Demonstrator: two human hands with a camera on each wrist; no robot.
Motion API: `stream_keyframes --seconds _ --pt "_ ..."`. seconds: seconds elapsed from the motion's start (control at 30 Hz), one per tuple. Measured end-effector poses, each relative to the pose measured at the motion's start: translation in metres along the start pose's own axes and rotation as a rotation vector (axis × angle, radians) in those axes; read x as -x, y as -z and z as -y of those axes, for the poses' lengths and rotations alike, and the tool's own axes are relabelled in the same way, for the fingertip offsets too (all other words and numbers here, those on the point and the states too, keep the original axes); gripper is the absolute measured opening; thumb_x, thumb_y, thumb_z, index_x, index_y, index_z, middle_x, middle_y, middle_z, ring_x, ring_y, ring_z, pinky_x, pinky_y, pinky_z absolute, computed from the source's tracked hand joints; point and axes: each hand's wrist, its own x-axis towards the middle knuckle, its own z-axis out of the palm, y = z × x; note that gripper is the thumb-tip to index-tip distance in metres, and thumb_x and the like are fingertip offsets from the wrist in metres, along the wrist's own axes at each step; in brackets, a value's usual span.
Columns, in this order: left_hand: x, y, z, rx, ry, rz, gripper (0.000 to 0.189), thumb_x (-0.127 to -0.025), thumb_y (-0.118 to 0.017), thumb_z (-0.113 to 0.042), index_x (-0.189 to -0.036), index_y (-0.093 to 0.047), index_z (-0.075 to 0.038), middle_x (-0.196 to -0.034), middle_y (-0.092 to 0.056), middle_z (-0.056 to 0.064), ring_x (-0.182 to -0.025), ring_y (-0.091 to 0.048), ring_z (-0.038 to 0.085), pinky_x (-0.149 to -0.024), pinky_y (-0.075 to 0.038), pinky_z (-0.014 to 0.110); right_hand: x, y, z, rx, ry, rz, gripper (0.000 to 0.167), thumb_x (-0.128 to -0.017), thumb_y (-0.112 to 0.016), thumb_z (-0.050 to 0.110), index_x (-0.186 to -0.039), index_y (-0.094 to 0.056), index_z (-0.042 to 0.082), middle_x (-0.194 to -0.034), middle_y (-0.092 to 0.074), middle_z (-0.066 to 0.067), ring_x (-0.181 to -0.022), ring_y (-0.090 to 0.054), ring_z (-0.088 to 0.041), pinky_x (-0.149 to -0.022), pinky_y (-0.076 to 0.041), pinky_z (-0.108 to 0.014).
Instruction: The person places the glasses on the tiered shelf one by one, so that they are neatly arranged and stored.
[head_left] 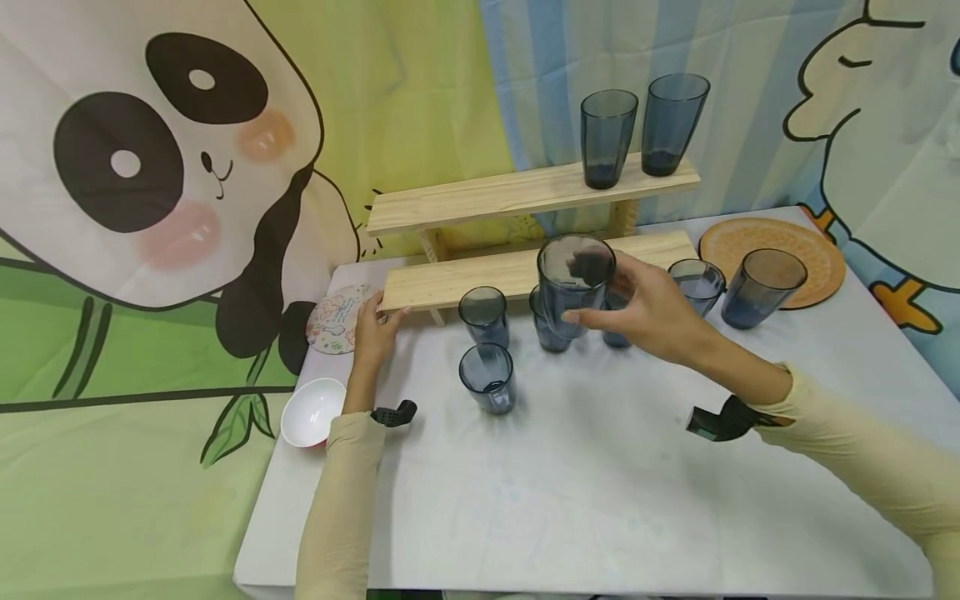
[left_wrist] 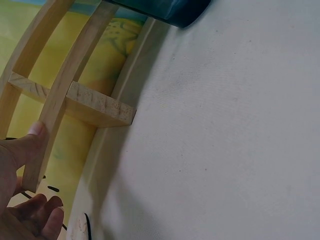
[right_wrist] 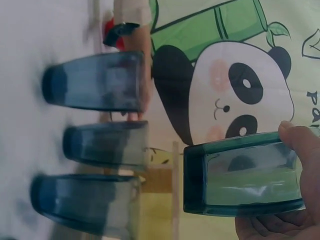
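Observation:
My right hand (head_left: 651, 307) holds a blue-tinted drinking glass (head_left: 564, 296) upright in the air, in front of the lower tier of a two-tier wooden shelf (head_left: 461, 282). In the right wrist view, thumb and fingers of that hand (right_wrist: 306, 175) grip the glass (right_wrist: 245, 180) near its rim. My left hand (head_left: 372, 337) is at the left end of the lower tier. The left wrist view shows its thumb pressed on the board (left_wrist: 56, 107), with fingers curled around the end. Two similar glasses, a left one (head_left: 606, 142) and a right one (head_left: 672, 129), stand on the upper tier.
Several more glasses stand on the white table, including a near one (head_left: 489, 387) and one at the right (head_left: 759, 292). A round orange-brown mat (head_left: 821, 275) lies at the right rear. A patterned disc (head_left: 330, 321) and a white bowl (head_left: 307, 414) are at the left.

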Motion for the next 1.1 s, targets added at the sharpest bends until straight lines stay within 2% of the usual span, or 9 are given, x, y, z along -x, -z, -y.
stream_keyframes --seconds 0.2,0.4,0.53,0.77,0.9,1.0,1.1 --pt "0.001 0.000 0.000 0.004 -0.008 0.003 0.078 -0.102 -0.072 -0.037 -0.163 -0.035 -0.004 -0.162 -0.038 0.023 -0.145 -0.046 0.044 -0.120 -0.045 0.050 -0.033 0.013 0.009 0.008 0.042 -0.054 0.061 -0.090 -0.087 0.021 -0.144 -0.060 0.010 -0.144 -0.061 -0.009 -0.140 -0.058 -0.028 -0.118 -0.048 -0.040" --pt "0.002 0.000 0.000 0.002 -0.003 0.001 0.078 -0.102 -0.072 -0.036 -0.162 -0.036 -0.004 -0.162 -0.037 0.024 -0.145 -0.046 0.045 -0.119 -0.045 0.050 -0.065 0.019 0.012 0.027 0.026 -0.087 0.059 -0.092 -0.086 0.027 -0.143 -0.061 0.010 -0.142 -0.063 -0.009 -0.130 -0.065 -0.026 -0.107 -0.054 -0.036" --pt "0.002 0.000 0.000 0.008 -0.006 0.004 0.077 -0.102 -0.072 -0.036 -0.162 -0.036 -0.003 -0.163 -0.036 0.024 -0.145 -0.046 0.045 -0.119 -0.045 0.051 -0.083 0.020 0.010 0.052 0.006 -0.103 0.061 -0.092 -0.085 0.034 -0.141 -0.060 0.010 -0.141 -0.064 -0.009 -0.129 -0.065 -0.025 -0.105 -0.055 -0.037" --pt "0.000 -0.001 0.000 0.012 -0.014 0.006 0.078 -0.102 -0.072 -0.035 -0.163 -0.034 -0.003 -0.163 -0.036 0.024 -0.145 -0.046 0.045 -0.119 -0.045 0.051 -0.118 0.021 0.002 0.114 -0.002 -0.170 0.066 -0.092 -0.083 0.042 -0.143 -0.058 0.008 -0.134 -0.064 -0.012 -0.127 -0.062 -0.026 -0.109 -0.050 -0.042" --pt "0.000 -0.001 -0.001 0.005 -0.002 0.005 0.077 -0.103 -0.071 -0.034 -0.163 -0.035 -0.003 -0.164 -0.035 0.024 -0.144 -0.046 0.045 -0.118 -0.046 0.051 -0.136 0.021 -0.001 0.165 -0.040 -0.209 0.064 -0.092 -0.080 0.051 -0.135 -0.058 0.009 -0.116 -0.061 -0.006 -0.106 -0.056 -0.023 -0.091 -0.047 -0.036" --pt "0.000 -0.001 -0.002 0.002 0.000 0.001 0.076 -0.103 -0.071 -0.033 -0.162 -0.036 -0.004 -0.164 -0.036 0.023 -0.144 -0.046 0.045 -0.117 -0.046 0.052 -0.149 0.020 -0.002 0.190 -0.061 -0.241 0.057 -0.092 -0.078 0.055 -0.122 -0.057 0.012 -0.104 -0.055 -0.001 -0.093 -0.049 -0.022 -0.079 -0.040 -0.036" --pt "0.000 -0.001 -0.001 -0.004 -0.003 -0.004 0.075 -0.103 -0.071 -0.034 -0.162 -0.036 -0.005 -0.164 -0.037 0.022 -0.144 -0.046 0.044 -0.117 -0.047 0.052 -0.161 0.019 -0.004 0.182 -0.063 -0.270 0.051 -0.092 -0.077 0.055 -0.110 -0.053 0.014 -0.097 -0.051 -0.001 -0.085 -0.047 -0.022 -0.076 -0.038 -0.036"
